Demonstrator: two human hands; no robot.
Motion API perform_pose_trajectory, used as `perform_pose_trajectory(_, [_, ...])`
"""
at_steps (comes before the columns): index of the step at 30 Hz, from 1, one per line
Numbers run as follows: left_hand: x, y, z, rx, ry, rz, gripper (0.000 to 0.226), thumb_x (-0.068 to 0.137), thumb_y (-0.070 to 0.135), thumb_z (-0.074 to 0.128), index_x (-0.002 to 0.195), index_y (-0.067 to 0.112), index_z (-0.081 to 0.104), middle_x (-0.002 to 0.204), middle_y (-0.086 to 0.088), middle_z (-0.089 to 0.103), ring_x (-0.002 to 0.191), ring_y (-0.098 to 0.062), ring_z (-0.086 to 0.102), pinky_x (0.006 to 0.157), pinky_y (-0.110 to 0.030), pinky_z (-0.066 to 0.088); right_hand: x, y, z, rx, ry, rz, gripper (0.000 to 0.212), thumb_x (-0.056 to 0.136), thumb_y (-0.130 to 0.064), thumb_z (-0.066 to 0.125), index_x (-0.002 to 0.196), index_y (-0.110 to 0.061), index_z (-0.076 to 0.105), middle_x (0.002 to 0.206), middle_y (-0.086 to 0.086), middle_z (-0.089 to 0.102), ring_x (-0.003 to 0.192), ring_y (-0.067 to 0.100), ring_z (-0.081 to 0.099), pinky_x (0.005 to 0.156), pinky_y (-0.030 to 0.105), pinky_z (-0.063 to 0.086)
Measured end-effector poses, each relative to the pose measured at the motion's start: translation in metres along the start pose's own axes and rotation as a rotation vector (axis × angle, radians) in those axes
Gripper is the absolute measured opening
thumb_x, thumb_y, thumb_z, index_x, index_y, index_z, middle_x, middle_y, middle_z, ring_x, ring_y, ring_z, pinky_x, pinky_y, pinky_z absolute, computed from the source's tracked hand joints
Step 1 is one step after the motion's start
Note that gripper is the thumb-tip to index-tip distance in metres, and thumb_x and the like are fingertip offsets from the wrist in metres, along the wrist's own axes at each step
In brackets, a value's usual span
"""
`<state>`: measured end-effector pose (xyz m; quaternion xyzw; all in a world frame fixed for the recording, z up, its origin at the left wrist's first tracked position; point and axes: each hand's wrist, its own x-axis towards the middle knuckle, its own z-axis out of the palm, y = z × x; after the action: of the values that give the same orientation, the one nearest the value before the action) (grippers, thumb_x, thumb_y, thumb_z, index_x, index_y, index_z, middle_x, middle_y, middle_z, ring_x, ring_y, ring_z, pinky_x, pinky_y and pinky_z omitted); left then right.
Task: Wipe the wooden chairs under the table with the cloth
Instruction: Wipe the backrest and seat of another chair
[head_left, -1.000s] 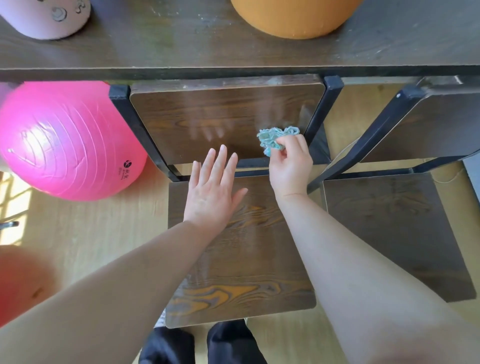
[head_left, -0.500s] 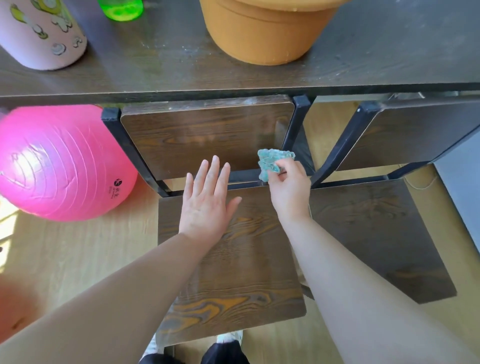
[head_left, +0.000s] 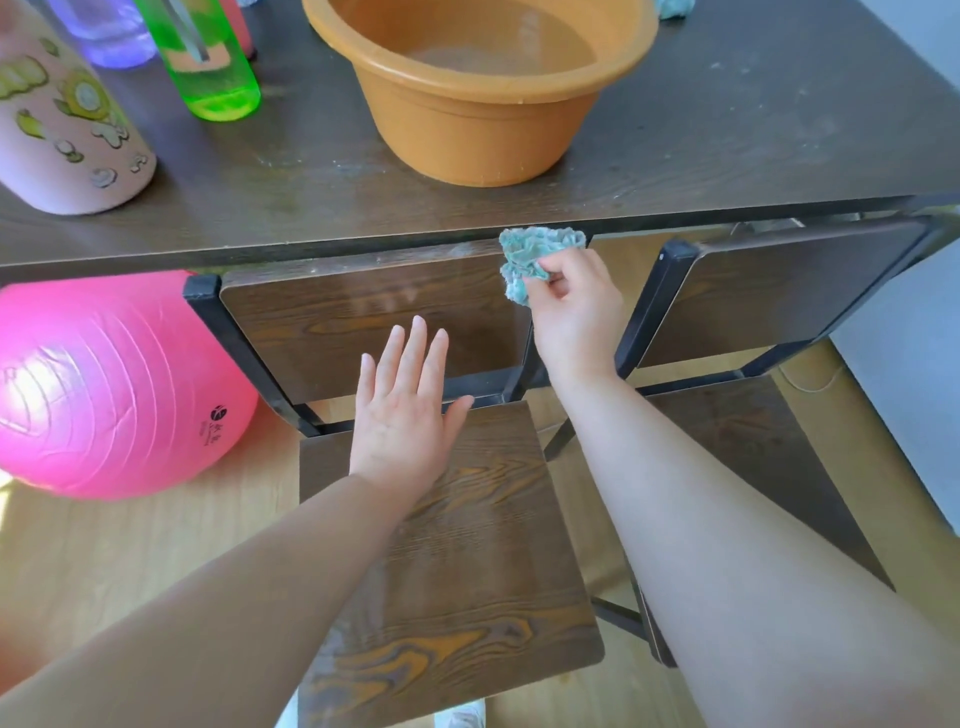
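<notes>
Two wooden chairs stand tucked under the table (head_left: 727, 135), their seats reaching out toward the person and their backs just below the table's near edge. The nearer chair (head_left: 467, 561) has its back panel (head_left: 363, 322) lying long from left to right, level with the table edge; the second chair (head_left: 779, 296) stands just to its right, turned the same way. The cloth (head_left: 535, 254), a crumpled blue-green wad, sits at the top right corner of the nearer chair's back panel, right under the table edge. The right hand (head_left: 576, 306) pinches it between thumb and curled fingers, the forearm stretched forward over the gap between the two chairs. The left hand (head_left: 405, 410) is flat and released, palm down, fingers straight and pointing away toward the back panel, above the rear of the seat; whether it touches the wood cannot be told. On the table stand an orange basin (head_left: 478, 119), a green bottle (head_left: 213, 73) and a pink bottle (head_left: 62, 135). A pink ball (head_left: 104, 384) lies on the floor to the left.
</notes>
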<state>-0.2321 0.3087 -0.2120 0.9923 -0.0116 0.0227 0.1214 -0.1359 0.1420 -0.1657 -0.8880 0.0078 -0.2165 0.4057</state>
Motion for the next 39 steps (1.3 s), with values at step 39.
perform_pose_trajectory(39, [-0.026,0.0,0.024,0.031,-0.178,0.098,0.073,0.097,0.058,0.017,0.159,0.02,0.01,0.167,-0.005,0.004,0.153,-0.024,-0.002,0.124,-0.049,0.009,0.005,0.013,-0.01,0.053,-0.019,0.155,0.012,0.088,-0.02,0.068,0.096,-0.022,0.059,0.106,-0.005,0.061,0.092,0.008,0.064,0.075,0.032,0.059])
